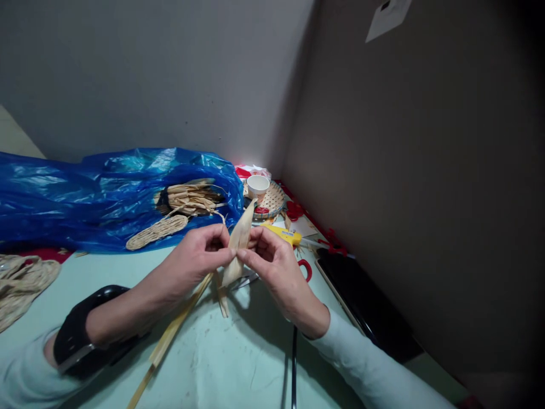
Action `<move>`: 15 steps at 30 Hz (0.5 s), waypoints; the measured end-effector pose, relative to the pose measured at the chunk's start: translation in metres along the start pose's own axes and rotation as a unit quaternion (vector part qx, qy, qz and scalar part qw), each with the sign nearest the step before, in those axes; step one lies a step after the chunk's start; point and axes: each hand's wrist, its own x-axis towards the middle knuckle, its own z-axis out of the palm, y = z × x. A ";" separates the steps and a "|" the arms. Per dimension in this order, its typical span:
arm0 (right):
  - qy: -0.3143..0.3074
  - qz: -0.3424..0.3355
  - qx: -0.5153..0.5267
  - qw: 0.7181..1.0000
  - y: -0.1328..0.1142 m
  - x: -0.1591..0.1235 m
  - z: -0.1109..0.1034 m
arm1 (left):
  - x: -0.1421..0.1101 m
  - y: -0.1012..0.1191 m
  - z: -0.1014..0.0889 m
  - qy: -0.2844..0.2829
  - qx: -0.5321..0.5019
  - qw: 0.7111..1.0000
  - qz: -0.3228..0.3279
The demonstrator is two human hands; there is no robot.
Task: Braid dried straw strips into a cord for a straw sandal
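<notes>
A pale dried husk leaf [240, 236] stands nearly upright between my two hands above the table. My left hand [203, 250] pinches its left side near the middle with thumb and finger. From the right, my right hand [272, 261] pinches it at about the same height, the thumbs almost touching. Below my left hand, a long dried strip [170, 335] slants across the table toward the front. A short strip piece [222, 298] lies under the leaf. Scissors with a red handle [305, 270] lie partly hidden behind my right hand.
A blue plastic bag [106, 199] holds a bundle of dried husks [193, 197]; a woven sole-shaped piece [157, 232] lies on it. Behind my hands are a paper cup [258, 186], a bamboo basket [275, 199] and a yellow glue gun [287, 234]. A black flat device [366, 301] lies right.
</notes>
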 end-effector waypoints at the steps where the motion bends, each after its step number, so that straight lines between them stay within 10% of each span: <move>1: 0.003 -0.010 -0.008 1.000 -0.001 0.000 0.001 | 0.000 0.000 0.001 0.010 -0.001 1.000 0.005; 15: -0.074 0.049 0.110 0.990 -0.032 -0.001 -0.024 | 0.016 0.006 -0.024 0.076 -0.273 0.956 -0.081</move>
